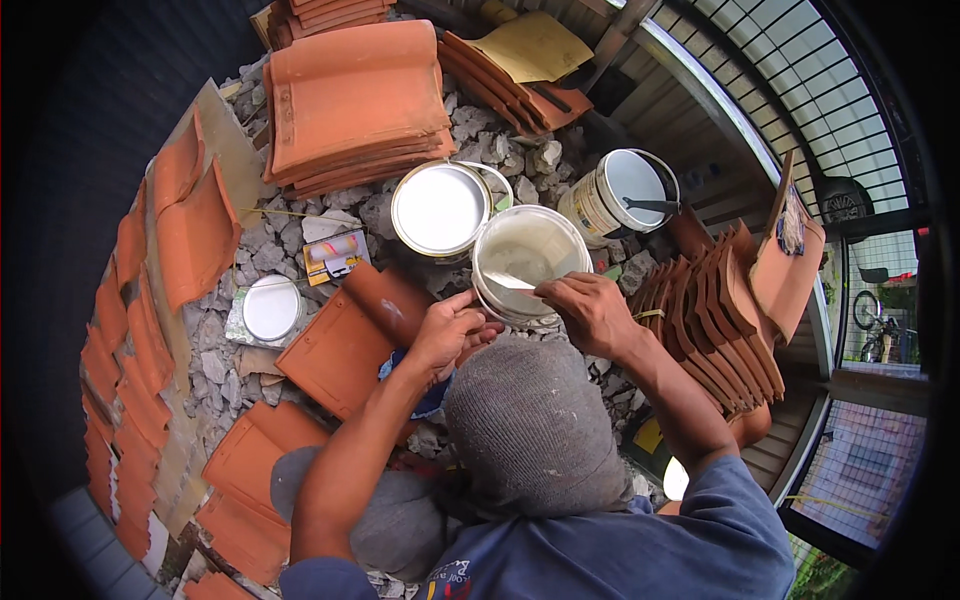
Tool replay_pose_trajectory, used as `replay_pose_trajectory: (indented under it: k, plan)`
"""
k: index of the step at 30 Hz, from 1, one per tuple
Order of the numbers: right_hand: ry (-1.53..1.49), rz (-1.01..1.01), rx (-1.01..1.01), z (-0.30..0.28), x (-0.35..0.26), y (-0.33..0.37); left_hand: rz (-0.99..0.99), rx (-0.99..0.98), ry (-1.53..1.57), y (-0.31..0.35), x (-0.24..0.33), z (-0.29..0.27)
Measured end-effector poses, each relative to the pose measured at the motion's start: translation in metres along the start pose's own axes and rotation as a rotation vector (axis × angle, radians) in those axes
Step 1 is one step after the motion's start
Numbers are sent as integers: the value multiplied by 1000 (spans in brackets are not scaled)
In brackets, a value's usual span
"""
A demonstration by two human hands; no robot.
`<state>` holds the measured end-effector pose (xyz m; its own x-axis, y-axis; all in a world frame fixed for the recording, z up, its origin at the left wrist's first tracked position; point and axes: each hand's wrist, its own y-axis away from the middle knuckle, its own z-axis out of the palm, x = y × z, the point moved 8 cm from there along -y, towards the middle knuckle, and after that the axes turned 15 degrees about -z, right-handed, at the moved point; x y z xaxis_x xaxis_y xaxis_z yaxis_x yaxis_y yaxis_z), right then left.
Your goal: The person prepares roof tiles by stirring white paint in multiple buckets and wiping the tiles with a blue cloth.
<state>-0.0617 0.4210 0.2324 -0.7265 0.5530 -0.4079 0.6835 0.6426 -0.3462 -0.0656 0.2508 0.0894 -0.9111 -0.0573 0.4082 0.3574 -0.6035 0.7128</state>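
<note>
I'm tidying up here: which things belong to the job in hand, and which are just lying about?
In use: round translucent plastic bucket, left hand at its rim; pale flat tool, in the right hand.
Apparently lying about: stacked orange clay roof tiles; broken grey rubble; flat yellow sheet.

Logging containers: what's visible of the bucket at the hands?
Round, pale bucket, apparently plastic, lidless, mouth up, amid rubble. Its inside looks cloudy; fill level can't be told. The left hand is at its near-left rim, contact unclear; the right hand holds a pale flat tool at its mouth.
</note>
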Motion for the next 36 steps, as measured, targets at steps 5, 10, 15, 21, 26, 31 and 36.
replay_pose_trajectory:
  k: [5, 10, 15, 21, 26, 31, 36]
  plan:
    - [-82, 81, 17, -12, 3, 8, -24, -16, 95, 1, 3, 5]
    - [44, 232, 28, -37, 29, 21, -58, -44, 77, 1, -3, 5]
    - [200, 266, 79, -46, 49, 29, -83, 27, 52, 1, -4, 11]
    - [178, 207, 343, -31, 39, 30, -43, 21, -49, -12, -11, 5]
    - [6, 302, 323, -26, 41, 36, -56, 92, -168, -16, -16, -11]
    - [-40, 471, 264, -49, 68, 47, -50, 195, -233, -13, -13, -31]
    - [24, 731, 177, -55, 101, 63, -32, 265, -265, -6, -6, -46]
